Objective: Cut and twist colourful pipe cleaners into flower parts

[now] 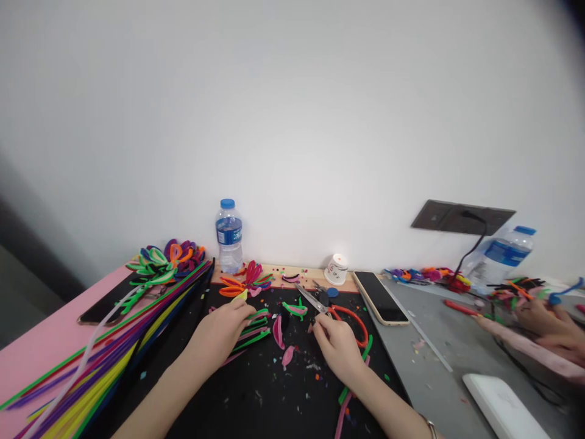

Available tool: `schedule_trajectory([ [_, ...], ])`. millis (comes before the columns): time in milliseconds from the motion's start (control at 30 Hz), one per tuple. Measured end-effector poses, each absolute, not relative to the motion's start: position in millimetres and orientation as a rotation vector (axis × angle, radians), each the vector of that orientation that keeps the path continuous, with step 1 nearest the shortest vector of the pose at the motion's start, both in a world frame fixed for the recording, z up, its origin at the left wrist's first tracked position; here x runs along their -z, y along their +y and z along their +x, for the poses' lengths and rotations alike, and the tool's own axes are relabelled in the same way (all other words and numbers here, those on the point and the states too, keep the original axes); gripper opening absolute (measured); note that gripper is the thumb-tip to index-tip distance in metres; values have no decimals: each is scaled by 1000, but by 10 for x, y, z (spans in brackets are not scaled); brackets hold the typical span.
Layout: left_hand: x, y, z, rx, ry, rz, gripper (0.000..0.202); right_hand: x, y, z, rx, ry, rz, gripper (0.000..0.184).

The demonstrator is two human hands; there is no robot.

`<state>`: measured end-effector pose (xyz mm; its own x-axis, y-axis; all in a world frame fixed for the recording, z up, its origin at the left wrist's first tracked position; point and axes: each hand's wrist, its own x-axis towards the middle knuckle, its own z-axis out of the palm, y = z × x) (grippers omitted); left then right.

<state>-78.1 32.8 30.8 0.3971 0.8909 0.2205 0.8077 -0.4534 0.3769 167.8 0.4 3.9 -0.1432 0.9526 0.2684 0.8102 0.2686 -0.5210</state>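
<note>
My left hand (222,332) rests on the black mat (256,396), fingers curled over a bundle of green and pink pipe-cleaner pieces (254,329), with a yellow-green tip by the fingertips. My right hand (337,344) lies beside the orange-handled scissors (336,310), its fingers pinched at a small piece I cannot make out. Bent pink petals (278,332) lie between the two hands. A finished orange and pink pipe-cleaner flower (244,281) sits just behind my left hand.
Long pipe cleaners in many colours (105,360) fan out on the left beside folded flowers (164,259). Behind stand a water bottle (229,236) and a small white cup (337,269). A phone (380,297) lies right. Another person's hand (548,323) works at far right.
</note>
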Motion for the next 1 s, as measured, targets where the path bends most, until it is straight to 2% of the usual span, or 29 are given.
schedule_trajectory([
  [333, -204, 360, -760, -546, 1689, 2418, 28, -34, -9, 1676, -376, -2012, -1554, 26],
  [467, -194, 365, -748, -601, 1688, 2459, 25, -28, -3, 1675, -373, -2009, -1531, 26],
  [667, -206, 352, -701, -747, 1664, 2590, 31, -49, -33, 1678, -348, -2045, -1454, 22],
  [733, -198, 343, -697, -785, 1635, 2593, 32, -91, -79, 1642, -356, -2120, -1316, 19],
  [867, -182, 322, -696, -929, 1452, 2549, 31, -188, -186, 1518, -402, -2325, -1050, 28],
  [1000, -253, 247, -614, -1074, 1178, 2289, 28, -189, -226, 1474, -478, -2240, -1037, 29],
])
